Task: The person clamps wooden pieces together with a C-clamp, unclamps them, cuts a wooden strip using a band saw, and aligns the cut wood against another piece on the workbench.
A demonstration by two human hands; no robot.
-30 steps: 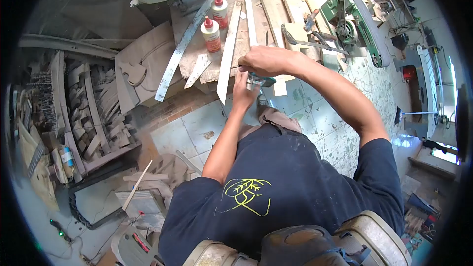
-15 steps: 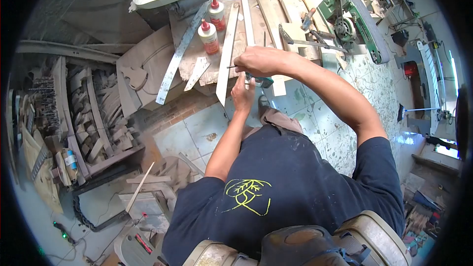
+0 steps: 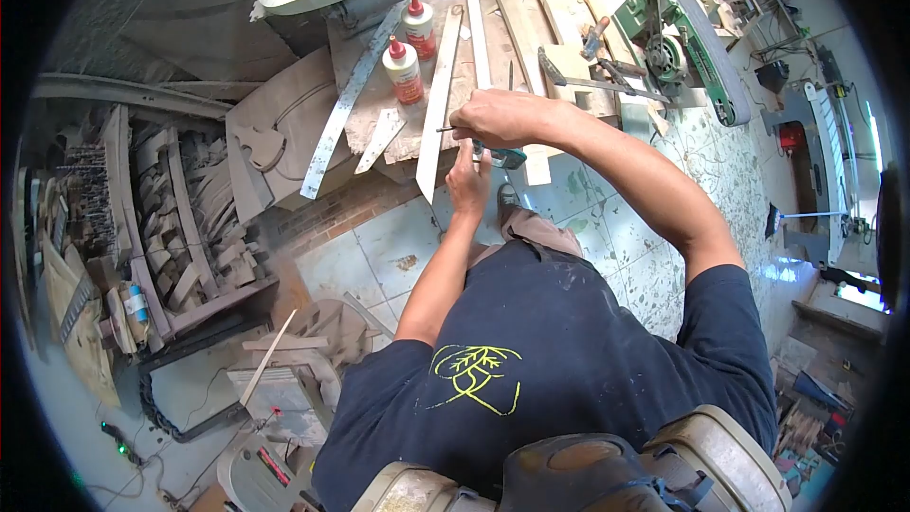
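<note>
Near the front edge of the workbench [image 3: 403, 147], my two hands are close together. Fingers closed, my right hand [image 3: 498, 116] is on top, with a thin dark rod [image 3: 445, 129] sticking out to the left from its fingertips. Just below it, my left hand [image 3: 466, 180] is raised with its fingers closed at the front of a teal-and-black tool [image 3: 508, 158], whose exact kind is partly hidden by my hands. A long pale wood strip [image 3: 436, 118] lies left of my hands, overhanging the bench edge.
Two glue bottles [image 3: 405, 74] stand on the bench beside a long metal straightedge [image 3: 346, 109]. A clamp [image 3: 607, 85] and a green belt sander [image 3: 678, 52] are at the right. A rack of wood offcuts [image 3: 194, 228] stands at the left. Tiled floor [image 3: 346, 265] lies below.
The whole view has shifted very slightly. Both hands keep nearly the same pose around the tool and the thin rod.
</note>
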